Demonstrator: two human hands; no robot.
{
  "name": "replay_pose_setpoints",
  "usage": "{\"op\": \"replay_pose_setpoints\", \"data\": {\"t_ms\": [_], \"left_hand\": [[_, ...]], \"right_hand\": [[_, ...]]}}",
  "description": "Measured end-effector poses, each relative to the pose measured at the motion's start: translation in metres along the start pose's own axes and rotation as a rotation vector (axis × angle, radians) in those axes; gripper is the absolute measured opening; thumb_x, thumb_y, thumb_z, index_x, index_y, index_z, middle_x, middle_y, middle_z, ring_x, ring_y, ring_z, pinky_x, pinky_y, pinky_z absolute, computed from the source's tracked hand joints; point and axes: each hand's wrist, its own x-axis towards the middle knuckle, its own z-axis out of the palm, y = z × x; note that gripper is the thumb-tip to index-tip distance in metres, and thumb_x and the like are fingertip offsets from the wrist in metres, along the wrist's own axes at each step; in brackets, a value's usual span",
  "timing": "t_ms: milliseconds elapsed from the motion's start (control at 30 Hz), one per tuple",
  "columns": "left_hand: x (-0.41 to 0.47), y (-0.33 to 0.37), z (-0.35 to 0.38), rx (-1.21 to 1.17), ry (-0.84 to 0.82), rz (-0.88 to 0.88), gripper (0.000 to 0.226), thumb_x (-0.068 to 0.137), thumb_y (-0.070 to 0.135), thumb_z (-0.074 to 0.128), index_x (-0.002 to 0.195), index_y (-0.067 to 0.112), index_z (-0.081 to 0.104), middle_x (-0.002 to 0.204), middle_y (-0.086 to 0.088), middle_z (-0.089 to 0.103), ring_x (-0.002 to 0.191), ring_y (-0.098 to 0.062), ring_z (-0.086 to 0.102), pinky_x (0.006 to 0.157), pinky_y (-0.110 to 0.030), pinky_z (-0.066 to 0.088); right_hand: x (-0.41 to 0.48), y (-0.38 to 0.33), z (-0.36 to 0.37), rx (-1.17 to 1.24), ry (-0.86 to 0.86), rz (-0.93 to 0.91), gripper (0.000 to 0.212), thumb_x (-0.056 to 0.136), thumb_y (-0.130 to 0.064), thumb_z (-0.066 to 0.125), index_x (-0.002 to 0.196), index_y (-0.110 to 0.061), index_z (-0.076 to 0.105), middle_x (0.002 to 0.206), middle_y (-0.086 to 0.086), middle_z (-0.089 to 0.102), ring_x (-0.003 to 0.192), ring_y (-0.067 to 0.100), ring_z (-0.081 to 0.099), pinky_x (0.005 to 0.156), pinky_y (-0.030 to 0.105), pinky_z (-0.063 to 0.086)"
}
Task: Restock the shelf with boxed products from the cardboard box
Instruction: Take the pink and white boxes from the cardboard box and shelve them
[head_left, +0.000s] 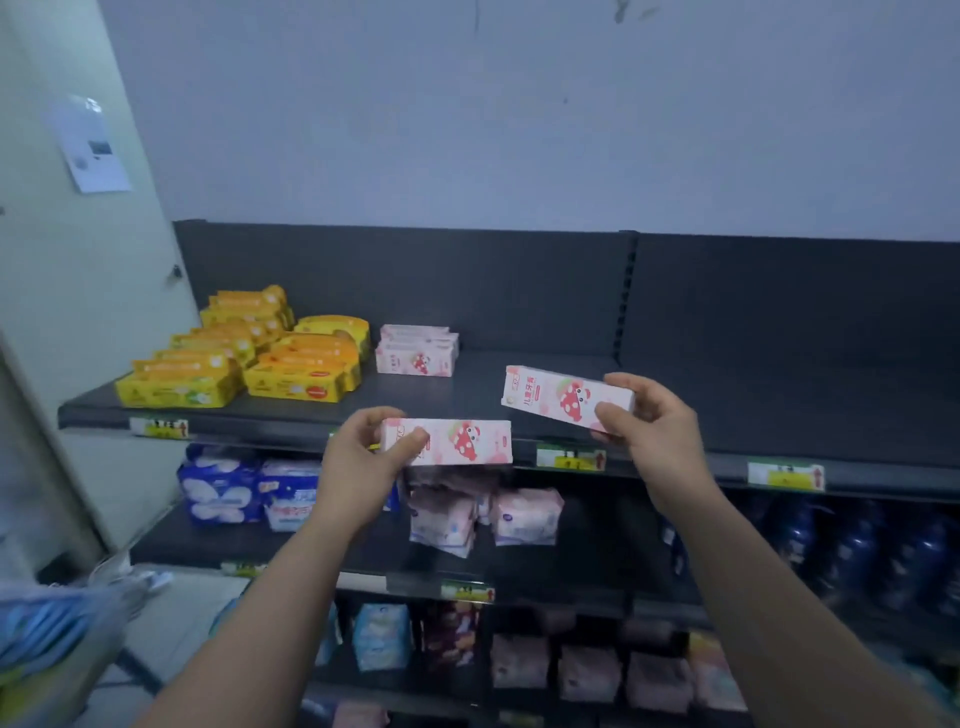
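My left hand (363, 457) grips the left end of a pink boxed product (457, 441) with a strawberry cartoon, held level in front of the top shelf's edge. My right hand (649, 431) holds a second pink box (561, 397) by its right end, tilted slightly, just above the dark top shelf (519, 384). A small stack of the same pink boxes (417, 349) sits on that shelf, left of centre. The cardboard box is out of view.
Yellow boxes (244, 358) fill the top shelf's left end; its right half is bare. Soft packs in blue, white and pink (457, 514) lie on the shelf below, dark blue bottles (857, 551) to the right. A wall with a paper notice (93, 143) stands left.
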Motion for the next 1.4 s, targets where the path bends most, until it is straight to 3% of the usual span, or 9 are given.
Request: {"op": "replay_pose_setpoints", "data": {"t_ms": [233, 400, 533, 700, 800, 1000, 1100, 1300, 1400], "left_hand": [[0.060, 0.000, -0.027, -0.013, 0.082, 0.004, 0.031, 0.080, 0.014, 0.076, 0.106, 0.013, 0.058, 0.097, -0.007, 0.069, 0.080, -0.016, 0.066, 0.073, -0.029, 0.055], [0.125, -0.010, -0.021, 0.157, 0.120, 0.032, 0.031, 0.076, 0.025, 0.080, 0.098, 0.024, 0.059, 0.097, 0.002, 0.066, 0.087, -0.020, 0.064, 0.075, -0.038, 0.054], [0.176, -0.016, -0.005, 0.261, 0.069, 0.083, 0.032, 0.074, 0.024, 0.081, 0.098, 0.022, 0.059, 0.100, 0.000, 0.064, 0.086, -0.019, 0.061, 0.069, -0.030, 0.048], [0.226, -0.036, 0.009, 0.375, 0.006, 0.071, 0.037, 0.071, 0.021, 0.083, 0.099, 0.018, 0.059, 0.092, -0.006, 0.067, 0.084, -0.027, 0.063, 0.075, -0.045, 0.054], [0.249, -0.043, 0.010, 0.516, -0.048, 0.115, 0.036, 0.071, 0.019, 0.082, 0.096, 0.017, 0.056, 0.079, -0.003, 0.059, 0.072, -0.024, 0.055, 0.063, -0.034, 0.045], [0.288, -0.051, -0.001, 1.068, -0.142, 0.151, 0.049, 0.073, 0.046, 0.073, 0.117, 0.032, 0.055, 0.110, 0.009, 0.062, 0.116, -0.023, 0.048, 0.095, -0.037, 0.032], [0.301, -0.053, -0.004, 1.259, -0.223, 0.157, 0.051, 0.075, 0.056, 0.068, 0.121, 0.038, 0.056, 0.121, 0.009, 0.059, 0.124, -0.024, 0.040, 0.101, -0.039, 0.026], [0.312, -0.054, -0.012, 1.263, -0.285, 0.234, 0.052, 0.072, 0.060, 0.070, 0.117, 0.037, 0.061, 0.113, 0.009, 0.060, 0.115, -0.021, 0.049, 0.097, -0.039, 0.027], [0.314, -0.058, -0.018, 1.156, -0.288, 0.256, 0.049, 0.073, 0.057, 0.069, 0.116, 0.035, 0.061, 0.108, 0.011, 0.062, 0.111, -0.018, 0.053, 0.096, -0.037, 0.025]], "right_hand": [[0.053, 0.010, 0.057, -0.023, -0.065, -0.021, 0.025, 0.088, -0.001, 0.065, 0.100, -0.023, 0.068, 0.109, 0.005, 0.068, 0.094, 0.017, 0.069, 0.076, 0.029, 0.059], [0.106, 0.019, 0.083, 0.000, -0.103, -0.044, 0.026, 0.087, 0.001, 0.065, 0.099, -0.022, 0.067, 0.106, 0.004, 0.069, 0.096, 0.017, 0.068, 0.072, 0.026, 0.059], [0.151, 0.028, 0.094, -0.009, -0.135, -0.064, 0.025, 0.087, 0.001, 0.064, 0.101, -0.021, 0.067, 0.109, 0.005, 0.068, 0.095, 0.015, 0.069, 0.072, 0.024, 0.058], [0.190, 0.043, 0.103, -0.016, -0.163, -0.056, 0.025, 0.088, 0.000, 0.064, 0.101, -0.020, 0.066, 0.108, 0.008, 0.069, 0.094, 0.017, 0.070, 0.073, 0.027, 0.059], [0.205, 0.049, 0.108, -0.035, -0.177, -0.044, 0.025, 0.088, 0.000, 0.064, 0.102, -0.020, 0.066, 0.107, 0.009, 0.070, 0.095, 0.018, 0.070, 0.075, 0.029, 0.059], [0.217, 0.056, 0.111, -0.003, -0.186, 0.027, 0.030, 0.088, 0.001, 0.063, 0.114, -0.016, 0.061, 0.102, 0.009, 0.072, 0.094, 0.023, 0.070, 0.079, 0.034, 0.058], [0.218, 0.057, 0.116, 0.022, -0.200, 0.078, 0.035, 0.088, 0.001, 0.062, 0.121, -0.012, 0.055, 0.103, 0.010, 0.072, 0.092, 0.023, 0.070, 0.082, 0.037, 0.057], [0.211, 0.057, 0.129, 0.013, -0.269, 0.175, 0.035, 0.085, 0.006, 0.063, 0.118, -0.002, 0.056, 0.098, 0.012, 0.071, 0.080, 0.022, 0.069, 0.072, 0.031, 0.057], [0.202, 0.063, 0.141, -0.021, -0.296, 0.202, 0.033, 0.084, 0.006, 0.064, 0.115, -0.003, 0.057, 0.099, 0.013, 0.072, 0.082, 0.023, 0.069, 0.078, 0.036, 0.056]]}}
